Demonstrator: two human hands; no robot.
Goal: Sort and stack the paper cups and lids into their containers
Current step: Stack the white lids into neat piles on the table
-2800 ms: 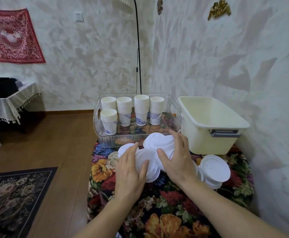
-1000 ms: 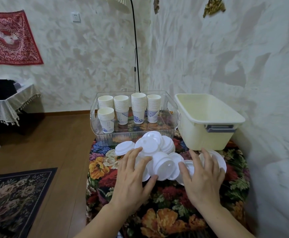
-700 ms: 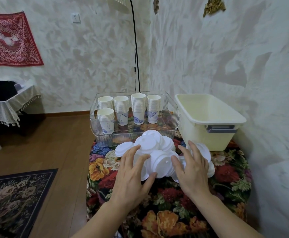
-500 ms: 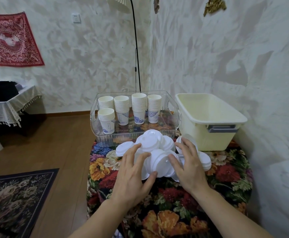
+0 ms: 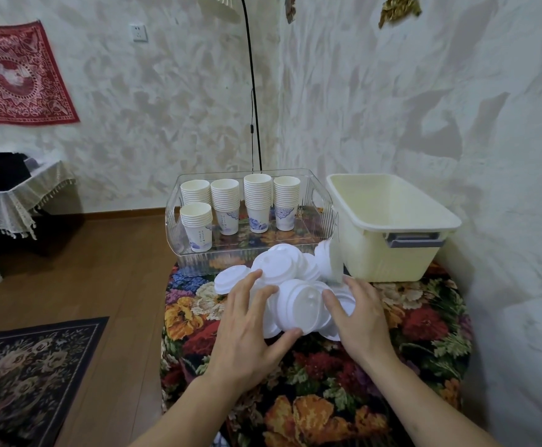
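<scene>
- Reaching in from the near edge, both forearms cross the counter (image 5: pixel 424 321), which is covered by a dark floral cloth.
- Left hand (image 5: pixel 250 333): fingers spread and nearly straight, laid on the left side of the pile of white lids (image 5: pixel 282 272); thumb angled under the near edge of the pile. Nothing is pinched.
- Right hand (image 5: pixel 360 314): fingers extended and slightly bent, pressed against the right side of the same pile. No lid is enclosed; contact is a flat push.
- Front lid (image 5: pixel 302 304) lies between the two hands, tilted up toward the camera, underside showing.
- The pile sits mid-counter, loose and overlapping, not stacked. Its far edge is just beside the front wall of the clear bin (image 5: pixel 231 259). One lid at the far right stands on edge, near the cream tub (image 5: pixel 389 253).
- Clear bin, far left of counter: five stacks of paper cups (image 5: pixel 256 201), all upright, four in a back row and one shorter stack in front at left. Cups are white with blue printed motifs on the lowest cup of each stack; small dark characters show on two of them, too small to read.
- Cream tub, far right of counter, grey handle on its near end; no label visible.
- No brand or readable writing anywhere in view.
</scene>
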